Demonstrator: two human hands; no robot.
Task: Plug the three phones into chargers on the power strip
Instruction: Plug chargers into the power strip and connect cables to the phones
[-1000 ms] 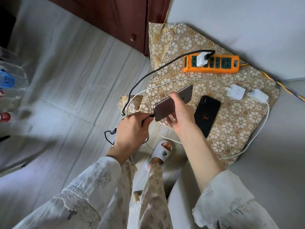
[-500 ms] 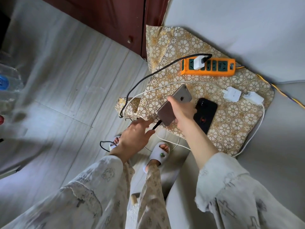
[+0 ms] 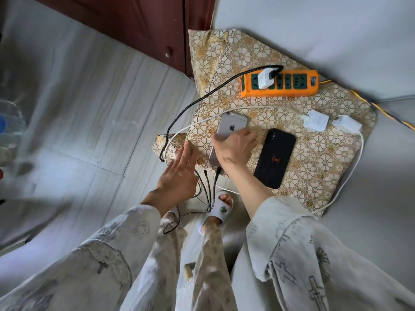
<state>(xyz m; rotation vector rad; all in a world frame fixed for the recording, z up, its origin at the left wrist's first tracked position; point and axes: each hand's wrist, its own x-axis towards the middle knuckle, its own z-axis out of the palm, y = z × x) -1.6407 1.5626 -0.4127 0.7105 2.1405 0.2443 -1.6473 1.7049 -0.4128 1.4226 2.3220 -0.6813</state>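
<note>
A grey phone [image 3: 231, 126] lies face down on the gold patterned cloth [image 3: 318, 140], with my right hand [image 3: 235, 147] resting on it and gripping its edges. A black braided cable [image 3: 197, 102] is plugged into the phone's near end and runs to a white charger [image 3: 265, 80] in the orange power strip [image 3: 289, 85]. My left hand [image 3: 179, 173] hovers open just left of the phone, holding nothing. A black phone [image 3: 275, 159] lies face down to the right. Two white chargers [image 3: 315, 120] [image 3: 347, 124] lie unplugged on the cloth, with a white cable [image 3: 350, 173].
The cloth covers a low stand beside a grey bed or sofa surface [image 3: 370, 209]. A dark wooden door [image 3: 139, 23] stands at the back. Spare black cable ends [image 3: 207, 187] dangle over the front edge above my slippered foot [image 3: 221, 207]. Plastic bottles [image 3: 9, 122] stand far left.
My left hand let go of the black cable plug and opened. My right hand lowered the grey phone, now plugged in, flat onto the cloth.
</note>
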